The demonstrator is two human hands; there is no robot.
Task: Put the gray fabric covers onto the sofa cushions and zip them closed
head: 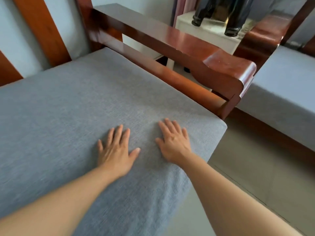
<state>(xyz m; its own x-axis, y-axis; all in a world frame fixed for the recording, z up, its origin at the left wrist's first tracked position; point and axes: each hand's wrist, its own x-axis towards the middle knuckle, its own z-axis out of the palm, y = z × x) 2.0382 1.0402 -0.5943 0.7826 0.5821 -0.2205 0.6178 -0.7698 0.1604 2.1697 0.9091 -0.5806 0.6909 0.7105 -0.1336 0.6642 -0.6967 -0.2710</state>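
A large sofa cushion in a gray fabric cover [76, 103] lies on the seat of a wooden sofa, its near right corner at the frame's middle right. My left hand [117, 150] lies flat on the cover near the front edge, fingers straight and spread. My right hand [174, 142] lies flat beside it, closer to the cushion's right corner, fingers straight. Both palms press on the fabric. No zipper shows in this view.
The sofa's glossy wooden armrest [187, 53] runs along the cushion's right side. A wooden backrest slat [42, 29] stands at the back left. A second gray cushioned sofa [281, 89] sits at the right. A white stand [209, 31] with dark objects is behind the armrest. Tiled floor [255, 167] lies between.
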